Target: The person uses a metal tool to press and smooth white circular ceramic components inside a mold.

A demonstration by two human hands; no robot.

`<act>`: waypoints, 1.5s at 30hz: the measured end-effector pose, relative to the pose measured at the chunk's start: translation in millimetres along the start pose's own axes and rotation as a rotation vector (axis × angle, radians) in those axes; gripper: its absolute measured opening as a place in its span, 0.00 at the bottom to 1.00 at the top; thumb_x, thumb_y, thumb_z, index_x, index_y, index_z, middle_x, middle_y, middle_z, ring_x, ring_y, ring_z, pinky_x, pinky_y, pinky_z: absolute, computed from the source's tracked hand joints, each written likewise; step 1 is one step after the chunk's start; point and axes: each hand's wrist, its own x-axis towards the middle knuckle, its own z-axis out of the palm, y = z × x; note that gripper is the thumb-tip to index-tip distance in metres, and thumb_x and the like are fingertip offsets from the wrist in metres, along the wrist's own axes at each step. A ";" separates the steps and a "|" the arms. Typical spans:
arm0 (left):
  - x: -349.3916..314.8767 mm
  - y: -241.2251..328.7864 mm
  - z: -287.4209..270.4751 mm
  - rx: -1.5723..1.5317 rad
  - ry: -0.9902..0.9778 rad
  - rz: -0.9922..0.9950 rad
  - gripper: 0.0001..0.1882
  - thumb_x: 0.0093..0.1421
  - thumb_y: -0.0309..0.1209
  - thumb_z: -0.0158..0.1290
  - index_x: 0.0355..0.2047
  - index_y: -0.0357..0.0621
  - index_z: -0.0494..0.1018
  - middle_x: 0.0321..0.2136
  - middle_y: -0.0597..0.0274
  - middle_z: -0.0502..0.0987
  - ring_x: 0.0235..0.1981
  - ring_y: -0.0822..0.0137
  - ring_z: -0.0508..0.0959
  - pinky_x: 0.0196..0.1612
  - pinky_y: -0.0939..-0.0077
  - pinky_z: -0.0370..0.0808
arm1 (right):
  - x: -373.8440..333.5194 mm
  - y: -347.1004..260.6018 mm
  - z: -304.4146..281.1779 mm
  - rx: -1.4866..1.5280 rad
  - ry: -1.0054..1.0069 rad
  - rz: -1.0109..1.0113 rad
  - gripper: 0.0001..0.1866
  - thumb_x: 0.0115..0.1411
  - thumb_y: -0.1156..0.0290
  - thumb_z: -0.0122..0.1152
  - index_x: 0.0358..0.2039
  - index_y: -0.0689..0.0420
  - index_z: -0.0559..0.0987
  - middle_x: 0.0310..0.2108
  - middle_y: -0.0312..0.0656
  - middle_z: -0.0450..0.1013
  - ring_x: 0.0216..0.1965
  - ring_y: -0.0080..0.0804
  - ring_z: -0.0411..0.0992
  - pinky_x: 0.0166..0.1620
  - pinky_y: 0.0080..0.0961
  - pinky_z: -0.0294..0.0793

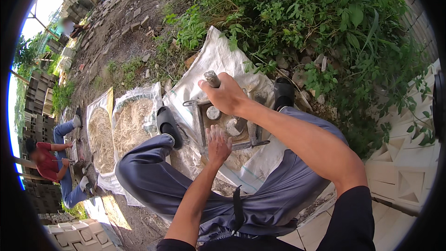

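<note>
My right hand [226, 94] is closed round a thick, grey-crusted rod [212, 79], whose upper end sticks out past my thumb. It is held above the far part of a dark rectangular mould frame [200, 123]. Inside the frame stand a round grey core [213, 113] and a second grey block-like piece [235, 125], with sandy material around them. My left hand [218, 145] lies with its fingers spread at the near side of the mould. Beneath the mould a white woven sack [218, 53] is spread between my feet. My right hand and forearm hide part of the frame.
Two opened sacks of pale sandy material [101, 135] [134, 117] lie to the left of my left sandal [167, 125]. Further left sits a person in a red shirt [50, 163]; another person [69, 29] is farther off. Bushes [297, 23] grow ahead, and pale blocks [404, 176] stand at right.
</note>
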 end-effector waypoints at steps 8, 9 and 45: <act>20.9 -36.3 17.4 0.061 -0.351 0.341 0.50 0.59 0.65 0.38 0.58 0.23 0.61 0.62 0.39 0.60 0.68 0.52 0.52 0.70 0.50 0.38 | -9.2 53.6 10.0 0.026 -0.100 0.049 0.24 0.58 0.49 0.61 0.26 0.62 0.74 0.21 0.35 0.68 0.26 0.22 0.64 0.30 0.27 0.64; 23.1 -37.4 16.4 0.097 -0.349 0.369 0.52 0.58 0.67 0.38 0.58 0.23 0.62 0.63 0.40 0.60 0.68 0.52 0.52 0.70 0.49 0.38 | -11.6 56.7 8.6 0.041 -0.108 0.062 0.23 0.59 0.51 0.60 0.24 0.61 0.74 0.18 0.33 0.67 0.23 0.20 0.63 0.27 0.25 0.62; 13.5 -57.4 41.3 -0.378 -0.076 0.241 0.16 0.56 0.44 0.54 0.31 0.43 0.77 0.38 0.57 0.76 0.46 0.57 0.72 0.53 0.58 0.64 | -56.7 131.9 58.9 0.156 0.622 -0.128 0.26 0.67 0.66 0.47 0.11 0.54 0.56 0.09 0.30 0.53 0.11 0.17 0.48 0.17 0.23 0.46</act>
